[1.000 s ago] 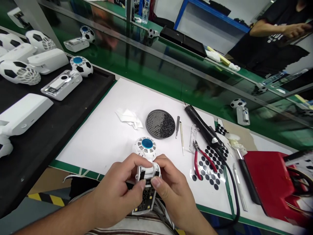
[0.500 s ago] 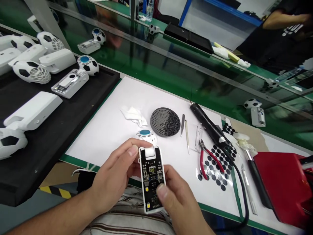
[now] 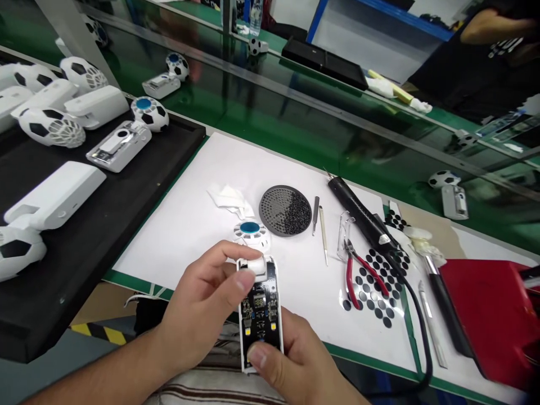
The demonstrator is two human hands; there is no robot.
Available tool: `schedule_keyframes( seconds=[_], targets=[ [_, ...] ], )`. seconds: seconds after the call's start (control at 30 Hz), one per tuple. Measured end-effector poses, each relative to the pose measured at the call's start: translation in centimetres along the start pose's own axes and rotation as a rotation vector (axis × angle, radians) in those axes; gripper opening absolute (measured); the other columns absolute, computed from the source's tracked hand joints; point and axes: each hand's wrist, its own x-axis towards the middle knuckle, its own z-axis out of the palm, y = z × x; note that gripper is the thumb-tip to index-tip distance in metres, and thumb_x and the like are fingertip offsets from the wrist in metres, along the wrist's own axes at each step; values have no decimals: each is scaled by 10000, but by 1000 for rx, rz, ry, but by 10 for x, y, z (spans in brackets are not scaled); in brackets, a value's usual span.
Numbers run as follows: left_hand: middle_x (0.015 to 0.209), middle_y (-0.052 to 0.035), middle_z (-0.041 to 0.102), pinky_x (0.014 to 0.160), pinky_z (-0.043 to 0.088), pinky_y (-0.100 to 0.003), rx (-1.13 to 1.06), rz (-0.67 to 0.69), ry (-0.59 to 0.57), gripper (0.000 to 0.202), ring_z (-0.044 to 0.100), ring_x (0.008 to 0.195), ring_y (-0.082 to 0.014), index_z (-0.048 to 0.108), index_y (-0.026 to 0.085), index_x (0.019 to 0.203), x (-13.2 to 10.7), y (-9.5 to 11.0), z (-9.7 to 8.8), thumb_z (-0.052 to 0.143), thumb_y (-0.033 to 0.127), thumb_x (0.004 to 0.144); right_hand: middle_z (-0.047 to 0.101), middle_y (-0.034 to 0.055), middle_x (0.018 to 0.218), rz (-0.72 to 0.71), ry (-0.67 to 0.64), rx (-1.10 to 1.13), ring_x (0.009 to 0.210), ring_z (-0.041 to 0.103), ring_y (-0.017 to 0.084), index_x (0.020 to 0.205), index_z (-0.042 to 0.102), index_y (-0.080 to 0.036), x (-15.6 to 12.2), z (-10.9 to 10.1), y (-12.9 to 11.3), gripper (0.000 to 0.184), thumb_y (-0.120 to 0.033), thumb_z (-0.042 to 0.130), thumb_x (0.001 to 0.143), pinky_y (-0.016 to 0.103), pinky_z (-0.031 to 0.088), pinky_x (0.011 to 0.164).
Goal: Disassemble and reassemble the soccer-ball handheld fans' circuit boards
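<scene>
Near the front edge of the white sheet (image 3: 181,236), a black circuit board (image 3: 259,309) in a white case sits between the hands. The left hand (image 3: 202,306) curls tight around its top end. The right hand (image 3: 291,360) holds its bottom end.

White work mat (image 3: 177,247) on a green-edged bench (image 3: 130,277): along the far edge, crumpled tissue (image 3: 230,199), a mesh disc of black granules (image 3: 284,210), tweezers (image 3: 315,215) and a corded black tool (image 3: 358,211). Right: red-handled pliers (image 3: 352,278) on a dot-sticker sheet (image 3: 375,281). Front: a blue-capped vented shell (image 3: 252,233). Left: a black tray (image 3: 50,292) of white housings (image 3: 54,197).
</scene>
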Motion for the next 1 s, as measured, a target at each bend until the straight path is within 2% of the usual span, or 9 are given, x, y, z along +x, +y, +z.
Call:
schedule_keyframes(
  seconds=[0.2,0.37,0.47,0.53,0.6,0.67,0.77,0.87,1.0],
  targets=[
    [999,63,716,888,527,-241,359,350,189,59,660,908,-136,697,377,958,-7,-9,-11,669,331,934,668,26,1073,-53,-88,-46,996,616,235,1287,609,-234,2,0,-5,468,-551,622,942,309,519,873],
    [1187,105,736,901,548,-249,301,88,119,184,665,1068,-183,645,441,1074,3,-10,-24,686,464,896,718,12,923,-136,26,-463,738,690,195,1278,607,-258,2,-9,5,497,-583,664,906,223,515,563],
    [1227,55,733,948,516,-268,545,-2,160,290,646,1148,-225,674,397,1152,14,-11,-30,659,533,896,696,-17,774,-103,406,-929,580,661,166,1221,634,-289,-11,-56,-8,427,-595,600,925,223,510,494],
    [1247,30,723,1012,472,-287,737,115,164,277,621,1202,-242,712,363,1149,21,-14,-37,625,504,927,707,84,887,-24,758,-1055,773,695,252,1272,586,-194,-22,-107,-21,422,-478,373,1044,372,583,678],
    [1224,25,721,984,475,-283,912,292,113,243,623,1188,-230,721,359,1140,30,-18,-47,580,447,963,649,227,1160,68,984,-1171,1087,613,399,1292,557,-102,-28,-160,-30,450,-431,393,1030,591,500,909],
    [1147,22,729,885,505,-270,1107,456,56,252,647,1094,-202,692,354,1181,37,-20,-56,531,397,991,597,275,1243,175,1014,-1267,1185,529,472,1221,600,-75,-26,-203,-31,407,-390,500,982,655,439,949],
    [1059,-4,731,798,519,-297,1358,589,35,291,647,968,-202,664,292,1222,43,-16,-62,465,367,1023,653,175,1135,261,888,-1346,1066,610,352,1133,624,-130,-11,-234,-23,320,-387,603,945,516,504,895],
    [975,-39,719,742,502,-353,1475,584,56,346,627,909,-242,656,258,1278,41,-5,-62,433,367,1036,676,118,1012,286,813,-1362,872,648,266,1089,607,-155,3,-237,-19,286,-394,627,931,387,520,754],
    [888,-20,695,661,471,-331,1535,566,10,382,625,829,-230,602,301,1374,36,6,-67,419,360,1044,669,176,1044,268,865,-1391,847,645,302,1108,587,-164,-5,-232,-36,256,-350,596,932,390,483,679]
  ],
)
